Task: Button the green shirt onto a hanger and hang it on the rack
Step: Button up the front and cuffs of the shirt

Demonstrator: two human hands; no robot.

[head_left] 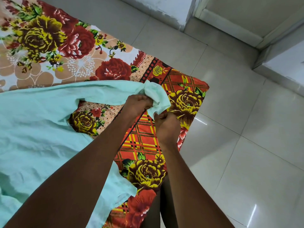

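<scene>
The green shirt [37,129] is a pale mint, thin, soft cloth, creased and lying spread over the near left part of the bed. One long sleeve [102,94] stretches from its body toward the bed's far right corner, where the cuff [157,97] is bunched into a crumpled knot of paler fabric.

Both hands meet at that cuff. The left hand [136,106] has its fingers curled round the bunched cloth from the left side. The right hand [166,124] pinches the lower edge of the same bunch between curled fingers and thumb, just below the left hand.

The bed is covered by a floral sheet [69,51], smooth and flat, printed with large red and yellow roses on a cream and tan ground, with a red-and-yellow plaid border [143,139] along its right edge. Beyond that edge lies a glossy floor [246,129] of large pale tiles with thin grout lines and bright reflections. A white wall base [169,10], scuffed and patchy, runs beyond the bed's far corner.
</scene>
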